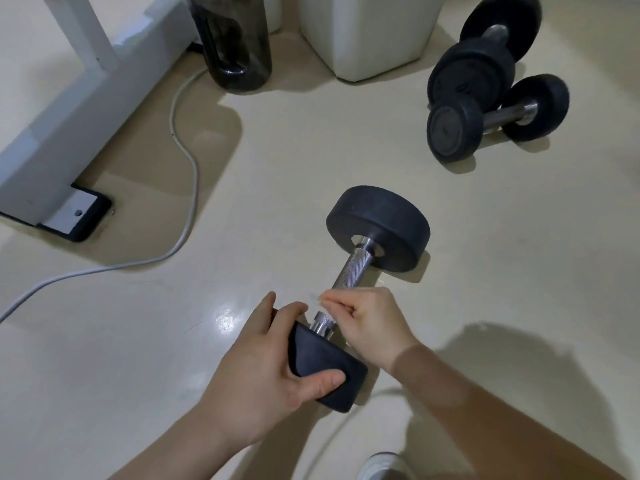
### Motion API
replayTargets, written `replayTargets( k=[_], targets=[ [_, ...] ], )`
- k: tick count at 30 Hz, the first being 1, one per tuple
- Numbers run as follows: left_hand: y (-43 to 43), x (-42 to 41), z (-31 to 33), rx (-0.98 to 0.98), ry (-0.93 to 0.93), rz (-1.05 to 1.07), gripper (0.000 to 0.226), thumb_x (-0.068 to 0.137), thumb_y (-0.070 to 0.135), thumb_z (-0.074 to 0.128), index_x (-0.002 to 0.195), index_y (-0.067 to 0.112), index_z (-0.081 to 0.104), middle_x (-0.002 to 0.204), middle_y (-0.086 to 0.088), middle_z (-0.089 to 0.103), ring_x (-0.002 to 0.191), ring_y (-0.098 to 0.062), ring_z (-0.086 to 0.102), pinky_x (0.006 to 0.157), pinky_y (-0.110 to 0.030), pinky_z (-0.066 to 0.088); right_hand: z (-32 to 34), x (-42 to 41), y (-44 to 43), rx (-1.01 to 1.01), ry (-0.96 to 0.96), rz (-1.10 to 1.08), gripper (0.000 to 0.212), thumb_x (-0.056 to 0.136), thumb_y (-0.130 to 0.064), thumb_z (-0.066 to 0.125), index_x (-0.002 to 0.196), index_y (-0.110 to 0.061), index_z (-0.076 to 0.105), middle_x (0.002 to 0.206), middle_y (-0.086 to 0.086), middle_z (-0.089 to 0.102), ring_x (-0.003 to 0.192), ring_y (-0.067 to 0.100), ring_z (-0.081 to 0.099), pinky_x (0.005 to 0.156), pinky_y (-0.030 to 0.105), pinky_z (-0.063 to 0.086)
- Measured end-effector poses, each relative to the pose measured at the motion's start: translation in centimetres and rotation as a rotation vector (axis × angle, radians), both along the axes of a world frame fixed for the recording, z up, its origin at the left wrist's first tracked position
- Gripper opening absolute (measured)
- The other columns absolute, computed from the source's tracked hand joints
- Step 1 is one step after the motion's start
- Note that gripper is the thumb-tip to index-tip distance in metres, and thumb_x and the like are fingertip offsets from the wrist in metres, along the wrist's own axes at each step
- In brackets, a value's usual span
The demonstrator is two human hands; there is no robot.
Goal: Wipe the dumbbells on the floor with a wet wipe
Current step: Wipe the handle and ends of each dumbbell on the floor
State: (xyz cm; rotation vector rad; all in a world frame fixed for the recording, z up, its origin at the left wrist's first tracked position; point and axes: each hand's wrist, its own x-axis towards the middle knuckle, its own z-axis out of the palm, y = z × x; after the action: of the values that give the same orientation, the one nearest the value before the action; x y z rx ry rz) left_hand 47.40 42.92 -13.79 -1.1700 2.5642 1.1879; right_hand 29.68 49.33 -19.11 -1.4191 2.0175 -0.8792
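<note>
A black dumbbell [379, 226] with a knurled steel handle lies on the pale floor in the middle of the view. My left hand [263, 368] grips its near weight head, thumb on the rim and fingers over the top. My right hand [367, 323] is curled over the near part of the handle; a thin pale strip, perhaps a wet wipe, shows at the fingertips [320, 299]. Two more black dumbbells lie at the far right, a large one [485, 53] behind a smaller one [495, 116].
A grey cable [187, 188] snakes across the floor on the left. A white furniture leg [52, 133] with a black foot pad stands at far left. A dark translucent jug [235, 43] and a white container [367, 32] stand at the back. A white shoe [381, 465] shows at the bottom edge.
</note>
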Motion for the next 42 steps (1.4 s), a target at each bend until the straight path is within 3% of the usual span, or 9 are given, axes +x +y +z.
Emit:
replayTargets(
  k=[6, 12, 18, 21, 25, 32, 35, 38, 42],
  targets=[
    [-0.5, -1.0, 0.4, 0.093, -0.033, -0.109, 0.098, 0.056, 0.078, 0.061, 0.140, 0.044, 0.023, 0.158, 0.005, 0.000, 0.143, -0.001, -0.001, 0.107, -0.019, 0.022, -0.9, -3.0, -1.2, -0.030, 0.098, -0.266, 0.009, 0.090, -0.035, 0.053, 0.089, -0.028, 0.059, 0.066, -0.015, 0.058, 0.061, 0.013, 0.053, 0.060, 0.038, 0.053],
    [-3.3, -1.0, 1.5, 0.201, -0.059, -0.256, 0.080, 0.067, 0.055, 0.071, 0.136, 0.045, 0.032, 0.152, 0.015, 0.024, 0.140, 0.007, 0.012, 0.104, -0.018, 0.027, 0.7, -4.6, -1.2, -0.054, 0.131, -0.301, 0.013, 0.090, -0.021, 0.059, 0.089, -0.019, 0.072, 0.079, -0.008, 0.071, 0.074, 0.009, 0.062, 0.068, 0.026, 0.049],
    [-1.3, -2.0, 2.5, -0.087, -0.003, -0.310, 0.062, 0.056, 0.068, 0.070, 0.101, 0.040, 0.038, 0.103, 0.018, 0.036, 0.096, -0.005, 0.040, 0.078, -0.026, 0.046, 1.0, -2.5, 1.4, 0.053, 0.128, -0.174, 0.015, 0.090, -0.019, 0.061, 0.095, -0.022, 0.075, 0.088, -0.005, 0.074, 0.079, 0.008, 0.064, 0.073, 0.021, 0.047],
    [0.0, -2.9, 3.0, -0.124, -0.037, -0.333, 0.062, 0.058, 0.069, 0.067, 0.102, 0.039, 0.037, 0.104, 0.015, 0.034, 0.100, -0.008, 0.035, 0.074, -0.034, 0.049, 1.7, -4.9, 0.1, 0.086, 0.156, -0.406, 0.020, 0.093, -0.019, 0.055, 0.085, -0.020, 0.073, 0.085, -0.003, 0.073, 0.077, 0.011, 0.062, 0.075, 0.025, 0.050],
    [1.8, -1.8, 3.3, -0.169, 0.018, -0.306, 0.062, 0.067, 0.069, 0.059, 0.119, 0.040, 0.040, 0.114, 0.015, 0.032, 0.112, -0.007, 0.034, 0.074, -0.029, 0.049, 3.0, 0.5, 2.6, 0.197, 0.151, -0.107, 0.023, 0.087, -0.021, 0.053, 0.066, -0.011, 0.051, 0.056, -0.001, 0.051, 0.056, 0.012, 0.047, 0.056, 0.032, 0.043],
    [3.8, -1.5, 1.7, -0.355, 0.213, -0.253, 0.054, 0.052, 0.065, 0.058, 0.097, 0.034, 0.055, 0.104, 0.009, 0.052, 0.088, -0.013, 0.055, 0.048, -0.019, 0.039, 1.7, -3.7, 1.4, 0.151, 0.194, -0.240, 0.019, 0.090, -0.020, 0.055, 0.081, -0.012, 0.070, 0.076, 0.005, 0.071, 0.072, 0.023, 0.063, 0.068, 0.039, 0.053],
    [5.3, -1.9, 1.5, -0.473, 0.243, -0.270, 0.056, 0.054, 0.061, 0.058, 0.102, 0.033, 0.056, 0.105, 0.006, 0.057, 0.090, -0.016, 0.057, 0.054, -0.020, 0.032, 2.2, -1.6, 4.6, 0.178, 0.037, 0.005, 0.012, 0.087, -0.027, 0.059, 0.087, -0.024, 0.071, 0.075, -0.009, 0.070, 0.071, 0.007, 0.062, 0.068, 0.030, 0.050],
    [6.8, -2.7, 2.0, -0.551, 0.169, -0.329, 0.044, 0.060, 0.062, 0.058, 0.092, 0.031, 0.063, 0.104, 0.007, 0.060, 0.092, -0.017, 0.059, 0.058, -0.022, 0.038, 2.0, -6.1, 3.8, 0.012, 0.052, -0.290, 0.016, 0.087, -0.014, 0.062, 0.080, -0.020, 0.075, 0.060, -0.019, 0.058, 0.064, 0.000, 0.056, 0.061, 0.016, 0.041],
    [7.4, -2.6, 2.1, -0.589, 0.168, -0.405, 0.039, 0.068, 0.060, 0.057, 0.095, 0.033, 0.064, 0.109, 0.008, 0.060, 0.099, -0.015, 0.058, 0.062, -0.021, 0.041, 1.6, -3.0, 5.7, -0.035, 0.063, -0.219, 0.010, 0.085, -0.016, 0.062, 0.079, -0.015, 0.070, 0.055, -0.001, 0.052, 0.055, 0.016, 0.048, 0.058, 0.032, 0.045]
  ],
)
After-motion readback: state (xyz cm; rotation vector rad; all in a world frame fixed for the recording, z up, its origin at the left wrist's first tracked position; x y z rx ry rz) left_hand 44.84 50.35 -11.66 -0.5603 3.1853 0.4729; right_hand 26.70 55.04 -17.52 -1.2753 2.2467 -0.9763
